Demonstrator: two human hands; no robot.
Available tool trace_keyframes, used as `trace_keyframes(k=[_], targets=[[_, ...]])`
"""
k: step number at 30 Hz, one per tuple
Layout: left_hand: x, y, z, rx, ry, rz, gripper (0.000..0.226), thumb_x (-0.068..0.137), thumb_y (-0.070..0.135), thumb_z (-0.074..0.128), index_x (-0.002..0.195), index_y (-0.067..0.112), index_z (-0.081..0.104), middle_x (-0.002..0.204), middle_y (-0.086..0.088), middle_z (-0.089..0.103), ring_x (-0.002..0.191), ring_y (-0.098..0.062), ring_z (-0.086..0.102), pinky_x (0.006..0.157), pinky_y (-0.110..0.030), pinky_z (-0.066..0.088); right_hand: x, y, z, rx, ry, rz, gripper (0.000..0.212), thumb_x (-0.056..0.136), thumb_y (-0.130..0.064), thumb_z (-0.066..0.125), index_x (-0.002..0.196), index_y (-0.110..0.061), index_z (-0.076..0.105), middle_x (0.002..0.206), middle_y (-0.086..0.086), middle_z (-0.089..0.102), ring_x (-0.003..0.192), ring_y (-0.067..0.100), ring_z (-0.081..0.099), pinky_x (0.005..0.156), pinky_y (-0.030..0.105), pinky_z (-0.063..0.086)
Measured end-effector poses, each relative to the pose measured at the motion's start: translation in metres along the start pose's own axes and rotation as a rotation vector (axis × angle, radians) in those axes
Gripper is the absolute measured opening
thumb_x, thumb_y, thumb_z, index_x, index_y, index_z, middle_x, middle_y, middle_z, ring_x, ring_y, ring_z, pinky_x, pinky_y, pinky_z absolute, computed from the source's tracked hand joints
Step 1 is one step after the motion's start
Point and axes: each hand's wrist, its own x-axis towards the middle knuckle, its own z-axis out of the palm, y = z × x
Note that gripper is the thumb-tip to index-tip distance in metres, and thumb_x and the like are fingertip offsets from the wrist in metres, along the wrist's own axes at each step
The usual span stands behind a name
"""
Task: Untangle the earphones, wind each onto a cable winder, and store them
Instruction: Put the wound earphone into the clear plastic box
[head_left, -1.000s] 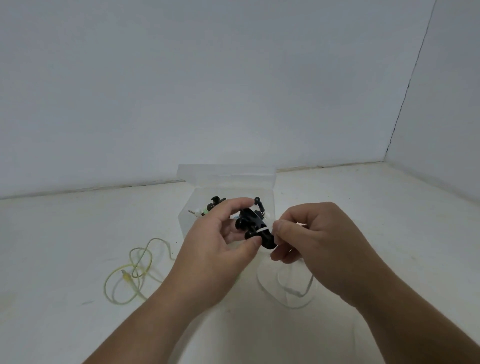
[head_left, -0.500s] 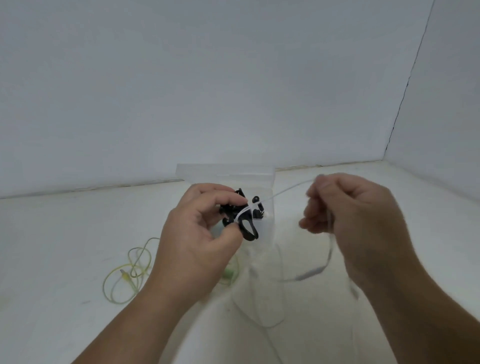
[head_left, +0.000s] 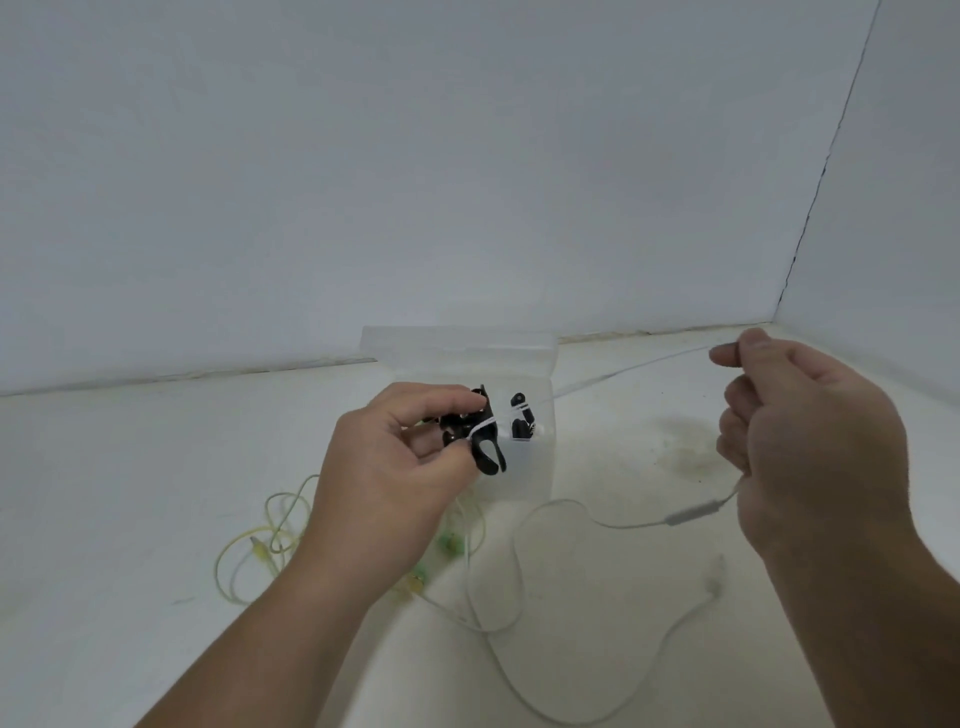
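Note:
My left hand (head_left: 395, 467) grips a black cable winder (head_left: 480, 441) in the middle of the view, with a turn of white earphone cable (head_left: 631, 369) across it. That cable runs taut up and right to my right hand (head_left: 810, 447), which pinches it between thumb and forefinger. Below my right hand the cable hangs down past an inline remote (head_left: 693, 514) and loops over the table. A yellow-green earphone (head_left: 260, 545) lies coiled on the table at the left, partly hidden under my left wrist.
A clear plastic box (head_left: 457, 348) with its lid up stands behind my left hand, and another black winder (head_left: 522, 418) sits inside it. White walls close off the back and right of the white tabletop.
My right hand has pulled far to the right and upward, drawing the white cable out taut from the winder. My left hand has stayed near the box with the winder.

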Motion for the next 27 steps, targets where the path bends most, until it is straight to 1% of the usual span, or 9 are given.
trace_keyframes(k=[4, 7, 9, 12, 15, 18, 20, 23, 27], targets=[[0.0, -0.001, -0.001, -0.017, -0.026, -0.059, 0.021, 0.081, 0.002, 0.074, 0.089, 0.021, 0.079, 0.055, -0.001, 0.068, 0.053, -0.011, 0.055, 0.057, -0.019, 0.039, 0.007, 0.007, -0.003, -0.13, 0.026, 0.094, 0.022, 0.095, -0.023, 0.062, 0.081, -0.009, 0.072, 0.053, -0.005, 0.044, 0.047, 0.014, 0.031, 0.047, 0.026, 0.025], [-0.002, 0.001, 0.002, -0.018, -0.082, 0.002, 0.022, 0.064, 0.026, 0.078, 0.085, 0.028, 0.079, 0.074, -0.02, 0.068, 0.064, -0.021, 0.054, 0.068, -0.031, 0.04, 0.009, 0.012, -0.001, -0.352, -0.018, 0.103, 0.015, 0.092, -0.015, 0.064, 0.104, -0.013, 0.072, 0.08, 0.0, 0.063, 0.067, 0.017, 0.054, 0.06, 0.027, 0.039], [-0.004, 0.004, 0.004, 0.034, -0.111, 0.091, 0.019, 0.064, 0.017, 0.077, 0.08, 0.028, 0.08, 0.086, -0.005, 0.07, 0.059, -0.011, 0.056, 0.062, -0.023, 0.043, 0.002, 0.013, 0.002, -0.582, -0.085, 0.01, 0.036, 0.089, -0.011, 0.063, 0.123, -0.021, 0.063, 0.101, -0.001, 0.066, 0.088, 0.019, 0.061, 0.073, 0.031, 0.045], [-0.009, 0.004, 0.007, 0.11, -0.153, 0.18, 0.035, 0.072, -0.014, 0.073, 0.08, 0.019, 0.08, 0.089, 0.006, 0.07, 0.053, 0.0, 0.057, 0.059, -0.008, 0.043, -0.013, 0.007, 0.009, -0.565, -0.399, -0.135, 0.036, 0.089, -0.018, 0.067, 0.122, -0.03, 0.064, 0.106, -0.011, 0.07, 0.103, 0.006, 0.065, 0.089, 0.027, 0.047], [-0.011, 0.004, 0.009, 0.091, -0.193, 0.209, 0.029, 0.072, -0.009, 0.073, 0.083, 0.017, 0.08, 0.089, 0.005, 0.07, 0.056, -0.001, 0.061, 0.059, -0.008, 0.045, -0.026, 0.011, 0.017, -0.517, -0.785, -0.04, 0.044, 0.079, -0.049, 0.064, 0.122, -0.038, 0.063, 0.113, -0.018, 0.071, 0.111, -0.003, 0.062, 0.102, 0.033, 0.045], [-0.008, 0.003, 0.01, -0.022, -0.196, 0.155, 0.023, 0.07, 0.0, 0.074, 0.085, 0.017, 0.079, 0.085, 0.003, 0.068, 0.06, -0.008, 0.067, 0.058, -0.014, 0.048, -0.028, 0.011, 0.017, -0.578, -0.865, 0.014, 0.035, 0.084, -0.053, 0.066, 0.113, -0.033, 0.069, 0.099, -0.011, 0.076, 0.099, 0.009, 0.068, 0.099, 0.039, 0.049], [-0.008, 0.002, 0.01, -0.049, -0.187, 0.131, 0.024, 0.068, 0.005, 0.07, 0.086, 0.019, 0.078, 0.086, 0.002, 0.068, 0.065, -0.014, 0.07, 0.058, -0.017, 0.049, -0.024, 0.003, 0.014, -0.565, -0.786, 0.016, 0.015, 0.088, -0.041, 0.069, 0.094, -0.029, 0.075, 0.079, -0.005, 0.075, 0.08, 0.023, 0.068, 0.08, 0.031, 0.05], [-0.007, 0.002, 0.008, -0.036, -0.177, 0.111, 0.026, 0.069, 0.006, 0.067, 0.087, 0.02, 0.078, 0.088, 0.006, 0.068, 0.069, -0.014, 0.067, 0.056, -0.015, 0.045, -0.025, -0.005, 0.012, -0.564, -0.8, -0.003, 0.021, 0.088, -0.032, 0.07, 0.068, -0.026, 0.075, 0.061, 0.001, 0.067, 0.056, 0.006, 0.06, 0.062, 0.018, 0.044], [-0.011, 0.004, 0.009, 0.0, -0.229, 0.103, 0.031, 0.073, 0.007, 0.064, 0.091, 0.029, 0.077, 0.096, 0.008, 0.068, 0.08, -0.016, 0.062, 0.056, -0.018, 0.045, -0.029, -0.001, 0.017, -0.354, -0.792, 0.124, 0.035, 0.095, -0.022, 0.06, 0.061, -0.018, 0.066, 0.054, -0.004, 0.054, 0.059, 0.016, 0.056, 0.077, 0.032, 0.061]])
